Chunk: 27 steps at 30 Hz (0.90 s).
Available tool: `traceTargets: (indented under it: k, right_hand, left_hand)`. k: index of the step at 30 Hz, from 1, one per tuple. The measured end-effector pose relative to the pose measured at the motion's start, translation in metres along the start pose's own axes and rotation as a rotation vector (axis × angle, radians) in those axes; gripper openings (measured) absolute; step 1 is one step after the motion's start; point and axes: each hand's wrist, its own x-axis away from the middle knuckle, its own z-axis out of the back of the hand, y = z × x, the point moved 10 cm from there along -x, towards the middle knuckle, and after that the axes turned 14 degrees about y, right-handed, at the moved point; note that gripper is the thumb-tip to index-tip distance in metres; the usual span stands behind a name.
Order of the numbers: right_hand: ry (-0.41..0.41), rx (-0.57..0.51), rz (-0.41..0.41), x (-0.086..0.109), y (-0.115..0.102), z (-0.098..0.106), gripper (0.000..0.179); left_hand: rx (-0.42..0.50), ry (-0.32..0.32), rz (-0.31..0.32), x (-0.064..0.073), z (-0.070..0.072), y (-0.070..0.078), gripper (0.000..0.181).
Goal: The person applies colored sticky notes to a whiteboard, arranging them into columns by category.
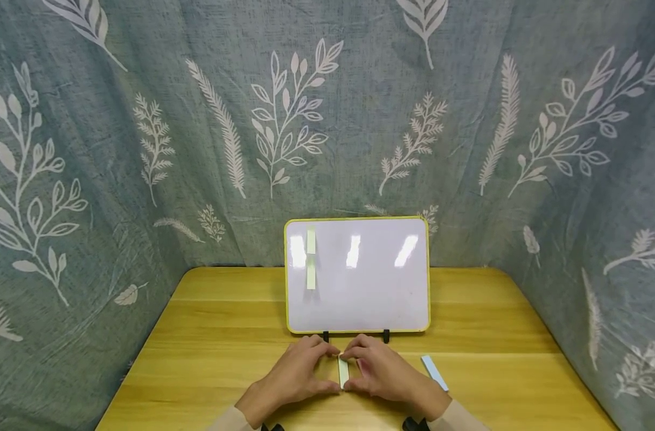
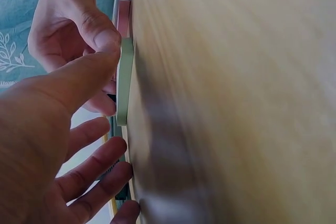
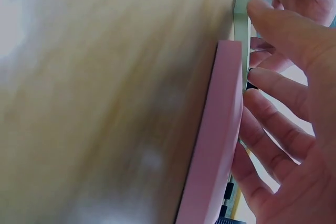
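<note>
Nearest, the left hand (image 1: 299, 374) and right hand (image 1: 380, 371) meet at a pale green strip (image 1: 343, 373), each grip closed on its ends between thumb and finger; I cannot tell whether it touches the worktop (image 1: 214, 353). At 3 o'clock lie a pink strip (image 1: 363, 367), by the right palm, then a blue strip (image 1: 434, 373). Beyond, at 12 o'clock, stands a whiteboard (image 1: 370, 287) bearing two light green strips (image 1: 311, 272) toward 11. This seems the picking-up step; next probably calls for a steady lift boardward.

Beige sleeves (image 1: 457, 418), black wrist gear (image 1: 412, 424)
</note>
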Motion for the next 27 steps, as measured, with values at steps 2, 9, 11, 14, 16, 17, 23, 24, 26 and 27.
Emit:
traceTargets:
  k: [2, 9, 11, 14, 16, 17, 23, 24, 26, 27]
  right_hand:
    - [-0.002, 0.016, 0.005, 0.0007, -0.0003, -0.0004, 0.047]
    - [-0.016, 0.017, -0.020, 0.0014, -0.0026, 0.0003, 0.048]
    - [-0.019, 0.012, -0.031, 0.0011, -0.0036, 0.0002, 0.047]
    - [-0.025, 0.007, -0.048, -0.0004, -0.0039, -0.0008, 0.046]
    - [-0.027, 0.009, -0.048, -0.0015, -0.0034, -0.0019, 0.046]
    - [-0.028, 0.010, -0.047, -0.0021, -0.0030, -0.0022, 0.046]
    - [-0.023, 0.025, -0.037, -0.0028, -0.0018, -0.0011, 0.045]
    - [-0.020, 0.025, -0.035, -0.0026, -0.0017, -0.0011, 0.045]
    - [-0.017, 0.025, -0.032, -0.0023, -0.0015, -0.0013, 0.046]
    - [-0.016, 0.024, -0.033, -0.0020, -0.0013, -0.0013, 0.046]
  left_hand:
    - [-0.005, -0.006, -0.004, 0.0004, -0.0012, 0.0003, 0.065]
    - [-0.017, -0.007, -0.007, 0.0023, -0.0035, -0.0004, 0.064]
    - [-0.020, -0.004, -0.003, 0.0033, -0.0041, -0.0011, 0.065]
    - [-0.022, 0.000, 0.003, 0.0048, -0.0042, -0.0021, 0.065]
    - [-0.024, 0.002, 0.004, 0.0049, -0.0037, -0.0023, 0.064]
    - [-0.025, 0.003, 0.002, 0.0048, -0.0036, -0.0023, 0.064]
    - [-0.023, 0.008, -0.004, 0.0024, -0.0048, -0.0008, 0.064]
    - [-0.023, 0.008, -0.003, 0.0022, -0.0052, -0.0007, 0.064]
    - [-0.025, 0.007, 0.000, 0.0019, -0.0060, -0.0008, 0.064]
    - [-0.027, 0.007, 0.002, 0.0020, -0.0065, -0.0009, 0.064]
